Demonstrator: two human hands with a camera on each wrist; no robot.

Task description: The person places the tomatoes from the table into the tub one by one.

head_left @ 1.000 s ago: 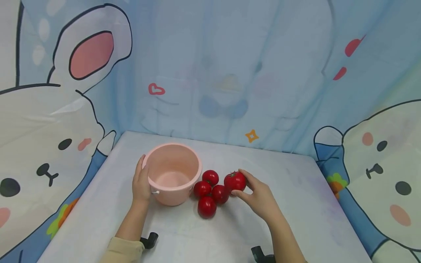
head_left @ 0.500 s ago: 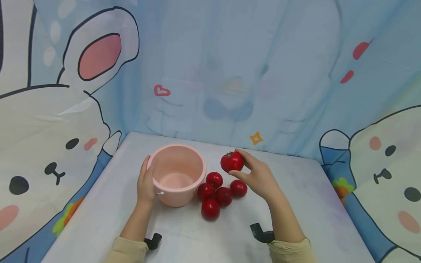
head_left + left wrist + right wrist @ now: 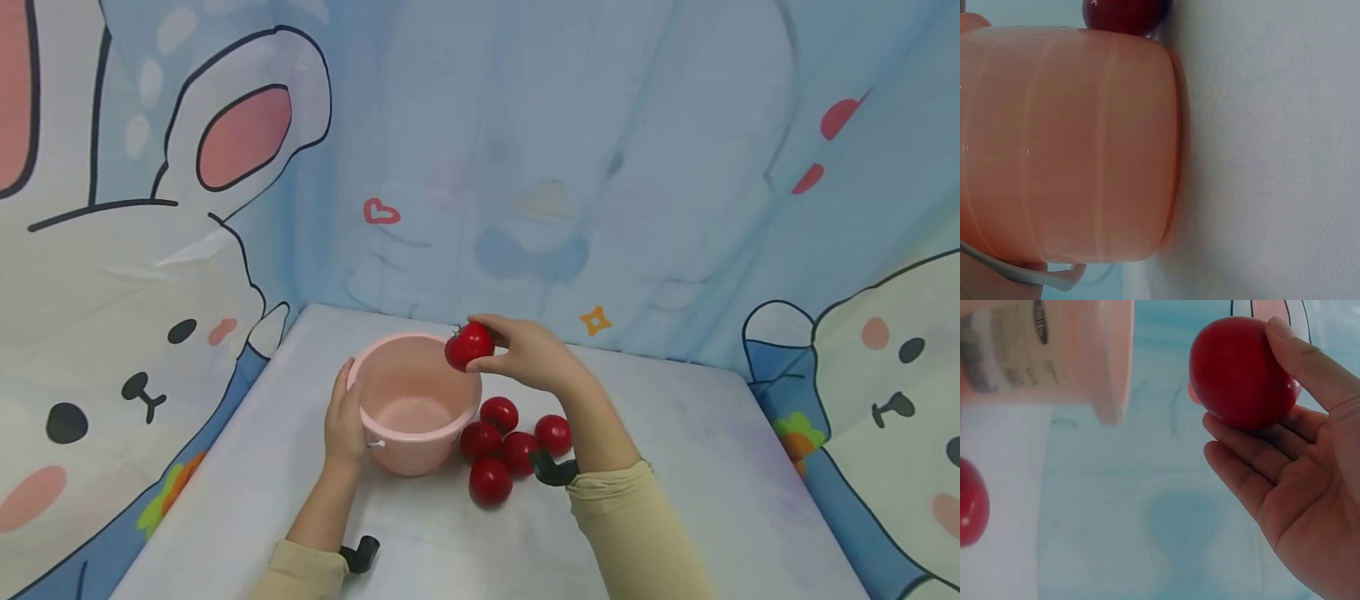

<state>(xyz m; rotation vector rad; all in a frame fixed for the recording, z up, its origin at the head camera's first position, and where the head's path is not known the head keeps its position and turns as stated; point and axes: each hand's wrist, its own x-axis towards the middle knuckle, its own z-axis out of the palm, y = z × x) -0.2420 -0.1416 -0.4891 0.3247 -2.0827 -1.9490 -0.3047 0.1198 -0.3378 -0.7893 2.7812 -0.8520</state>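
My right hand point(image 3: 528, 354) holds a red tomato point(image 3: 470, 347) with a green stem, thumb in front and fingers behind. It hangs over the right rim of a pink bucket point(image 3: 420, 454). In the right wrist view the thumb presses one side of the tomato point(image 3: 1235, 375) and the fingers lie along its other side. My left hand point(image 3: 345, 425) rests against the bucket's left outer side, fingers pointing up along it. The left wrist view shows the bucket wall point(image 3: 1072, 144) up close, with only part of the hand point(image 3: 994, 281) at the lower left corner.
Several more red tomatoes point(image 3: 491, 482) lie clustered on the white table point(image 3: 675, 467) just right of the bucket. A white handle point(image 3: 1060, 275) is attached to the bucket. Behind the table hangs a blue curtain point(image 3: 427, 150) printed with rabbits.
My right hand has lifted the tomato off the table and carried it left to the bucket's rim. My left hand stays against the bucket. The whole head view has shifted slightly.
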